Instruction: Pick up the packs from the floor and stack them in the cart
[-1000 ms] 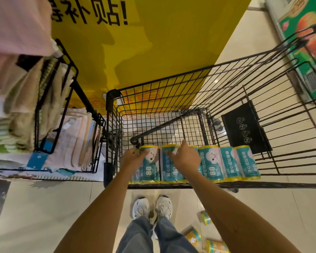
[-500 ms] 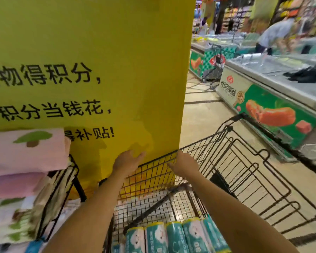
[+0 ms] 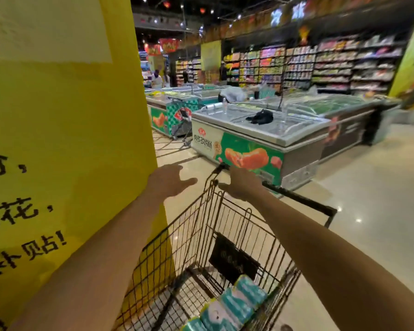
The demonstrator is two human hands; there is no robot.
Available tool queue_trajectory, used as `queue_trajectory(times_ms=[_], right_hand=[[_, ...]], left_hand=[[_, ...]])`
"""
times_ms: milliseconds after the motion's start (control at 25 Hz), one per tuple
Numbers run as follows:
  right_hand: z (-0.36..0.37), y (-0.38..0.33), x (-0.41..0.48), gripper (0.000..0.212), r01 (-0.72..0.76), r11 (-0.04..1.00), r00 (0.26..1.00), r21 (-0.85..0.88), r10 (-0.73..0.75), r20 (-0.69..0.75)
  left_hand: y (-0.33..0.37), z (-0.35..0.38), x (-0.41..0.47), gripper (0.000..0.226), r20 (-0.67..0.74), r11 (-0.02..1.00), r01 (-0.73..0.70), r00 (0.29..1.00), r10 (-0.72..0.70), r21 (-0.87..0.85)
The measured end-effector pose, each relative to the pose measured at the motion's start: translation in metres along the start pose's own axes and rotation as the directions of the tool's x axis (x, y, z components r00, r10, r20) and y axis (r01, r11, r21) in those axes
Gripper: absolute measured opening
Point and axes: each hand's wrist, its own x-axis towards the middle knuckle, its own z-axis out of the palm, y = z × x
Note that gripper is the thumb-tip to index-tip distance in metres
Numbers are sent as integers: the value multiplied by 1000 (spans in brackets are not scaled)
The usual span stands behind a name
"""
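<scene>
Both bare arms are stretched forward over a wire cart (image 3: 196,237). The left hand (image 3: 169,181) is held in the air with its fingers spread and released, and nothing is grasped by it. It is seen just in front of the edge of a tall yellow pillar (image 3: 69,127), on which black characters are printed. The right hand (image 3: 243,183) is placed over the left part of the cart's black handle (image 3: 304,201), with the thumb stuck out to the left. Its fingers are hidden behind the back of the hand, so it cannot be told whether the handle is grasped or only touched.

The packs (image 3: 234,304), wrapped in teal and white, are lined up side by side low in the basket of the cart, at the bottom edge of the view. A black plate (image 3: 230,259) is fixed to the wire flap just beyond them.

To the right of the pillar, a chest freezer (image 3: 253,139) with green panels and pictures of orange food is set on the pale glossy floor (image 3: 368,199), apart from the cart. A black item (image 3: 261,117) is laid on its glass lid. A second cart (image 3: 181,118) is parked beside a further freezer behind it. Stocked shelves (image 3: 320,65) are seen blurred in the background, and a few people (image 3: 157,78) can be made out far off.
</scene>
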Motion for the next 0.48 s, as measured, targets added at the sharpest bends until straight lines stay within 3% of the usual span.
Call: queue_trajectory(times_ms=[200, 320, 480], right_hand=[[-26, 35, -80, 54, -239, 965, 971, -104, 236, -36], [-48, 57, -150, 50, -379, 912, 925, -159, 372, -72], [-82, 89, -256, 54, -591, 773, 805, -230, 583, -108]], left_hand=[[57, 11, -28, 77, 27, 947, -321, 946, 322, -36], [106, 26, -62, 70, -10, 829, -555, 831, 556, -65], [191, 29, -134, 75, 83, 666, -745, 662, 745, -42]])
